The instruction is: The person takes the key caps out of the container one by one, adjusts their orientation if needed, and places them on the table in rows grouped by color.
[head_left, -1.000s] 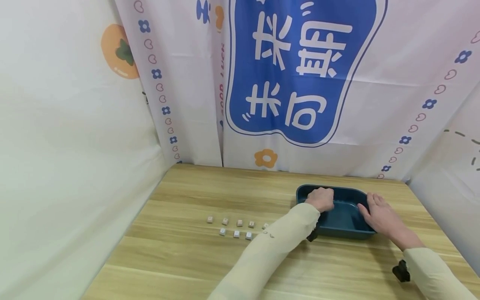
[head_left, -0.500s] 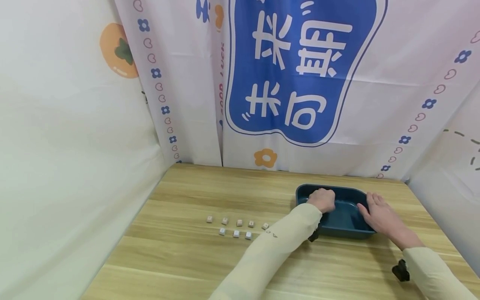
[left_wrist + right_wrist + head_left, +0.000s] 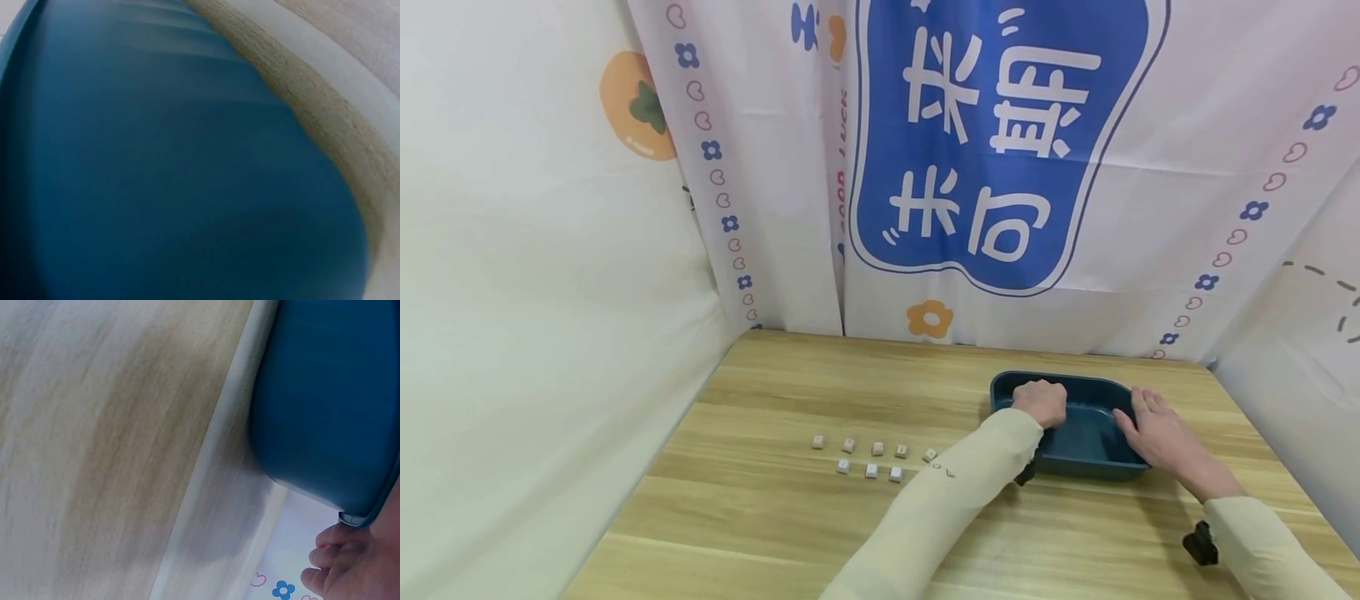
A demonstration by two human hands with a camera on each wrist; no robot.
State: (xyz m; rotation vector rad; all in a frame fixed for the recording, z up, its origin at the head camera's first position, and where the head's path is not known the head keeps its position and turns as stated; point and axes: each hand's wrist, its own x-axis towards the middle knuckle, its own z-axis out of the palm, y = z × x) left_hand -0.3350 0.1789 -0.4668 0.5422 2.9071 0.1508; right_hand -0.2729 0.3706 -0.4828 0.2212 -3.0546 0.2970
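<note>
A dark blue-green rectangular tray (image 3: 1093, 471) stands at the back right of the wooden table, also filling much of both wrist views. My left hand (image 3: 1040, 402) reaches down into its left part with curled fingers. The back of this hand hides the fingertips, and I cannot tell whether they hold anything. At the tray's right side, my right hand (image 3: 1161, 433) rests on the rim, thumb on the inner side and the other fingers extended toward the far corner. In the right wrist view, these fingers (image 3: 340, 550) show beside the tray's edge.
Left of the tray, several small pale keycaps (image 3: 877, 448) lie in two rows on the table (image 3: 760, 533). My left sleeve (image 3: 955, 483) passes close by the rows' right end. A printed curtain (image 3: 790, 208) hangs behind the table, and white cloth (image 3: 550, 292) borders it at the left.
</note>
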